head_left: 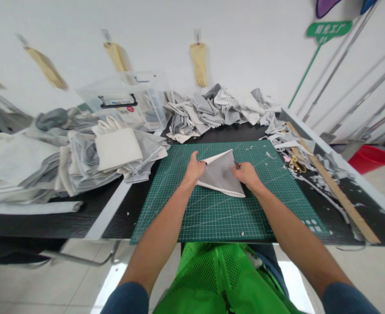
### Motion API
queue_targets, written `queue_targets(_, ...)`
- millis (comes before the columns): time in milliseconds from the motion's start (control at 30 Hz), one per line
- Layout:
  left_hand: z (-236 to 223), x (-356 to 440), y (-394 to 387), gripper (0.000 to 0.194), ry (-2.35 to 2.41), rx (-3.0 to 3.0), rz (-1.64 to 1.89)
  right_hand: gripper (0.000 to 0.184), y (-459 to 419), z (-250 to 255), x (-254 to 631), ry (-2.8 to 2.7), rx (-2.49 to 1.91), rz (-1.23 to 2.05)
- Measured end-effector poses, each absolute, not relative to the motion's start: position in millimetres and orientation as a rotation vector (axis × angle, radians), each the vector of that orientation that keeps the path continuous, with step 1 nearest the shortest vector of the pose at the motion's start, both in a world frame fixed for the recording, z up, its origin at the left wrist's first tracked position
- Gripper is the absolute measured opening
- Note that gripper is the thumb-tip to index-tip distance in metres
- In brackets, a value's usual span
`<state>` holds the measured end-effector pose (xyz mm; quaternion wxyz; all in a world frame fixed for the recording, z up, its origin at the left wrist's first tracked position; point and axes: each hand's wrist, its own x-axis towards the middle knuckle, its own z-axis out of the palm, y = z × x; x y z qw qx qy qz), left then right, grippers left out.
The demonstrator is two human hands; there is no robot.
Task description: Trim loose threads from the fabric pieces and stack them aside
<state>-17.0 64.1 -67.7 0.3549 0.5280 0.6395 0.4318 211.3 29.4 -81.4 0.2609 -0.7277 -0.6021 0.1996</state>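
Note:
A grey cloth piece with cream edges (220, 172) lies partly raised over the green cutting mat (212, 222). My left hand (194, 170) grips its left edge, the thumb pointing up and away. At the cloth's right side, my right hand (246, 174) is closed around small dark thread snips (237, 165), whose tips stick out past the fingers toward the far left. The right fingers also touch or nearly touch the cloth; whether they pinch it is hidden.
Folded grey and cream cloths (120, 148) are heaped on the left, before a clear plastic box (123, 96). Another cloth pile (212, 109) lies behind the mat. To the right are a wooden ruler (336, 187), gold-handled scissors (297, 165) and cloth scraps (329, 168).

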Motion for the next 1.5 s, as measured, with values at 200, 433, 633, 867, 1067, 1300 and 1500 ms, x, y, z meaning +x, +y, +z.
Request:
queue_targets(200,-53,-24,63,0.046,1.356,1.475,1.351,0.031,22,-60,220,-1.359,-1.481,0.667)
queue_targets(433,-41,-32,58,0.041,1.266,1.631,1.19,0.047,11,-48,232,-1.479,-1.249,0.702)
queue_targets(633,-36,-35,51,0.046,1.549,2.006,1.021,0.029,13,-53,232,-1.788,-1.399,0.304)
queue_targets(867,-29,-40,45,0.013,1.734,1.95,1.046,0.019,10,-44,229,-1.837,-1.355,0.278)
queue_targets(1067,-24,-47,52,0.017,1.222,1.254,1.218,0.029,27,-47,208,-1.73,-1.421,0.534)
queue_targets(1300,-34,-70,36,0.041,1.029,0.678,1.262,0.035,61,-59,150,-1.419,-1.374,0.644)
queue_targets(1500,-48,-86,14,0.053,1.528,0.966,1.371,0.035,76,-57,80,-1.505,-1.302,0.614)
